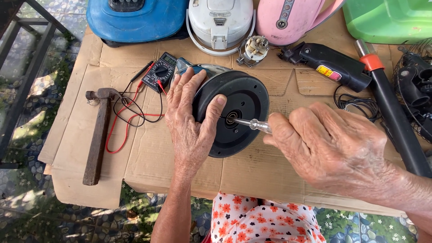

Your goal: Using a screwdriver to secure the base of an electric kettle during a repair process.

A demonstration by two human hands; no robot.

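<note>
A steel electric kettle [238, 112] lies on its side on flattened cardboard [148, 157], its round black base facing me. My left hand [189, 117] grips the kettle's left rim, thumb pressed on the black base. My right hand [333, 146] holds a screwdriver [249, 123]; its metal shaft points left, and the tip sits at the socket in the middle of the base.
A hammer [98, 135] lies at left beside a multimeter [159, 72] with red and black leads. Behind stand a blue appliance [135, 20], a white rice cooker [220, 22], a pink kettle [288, 18] and a green container [389, 18]. A black heat gun [330, 65] and a fan part [416, 90] lie at right.
</note>
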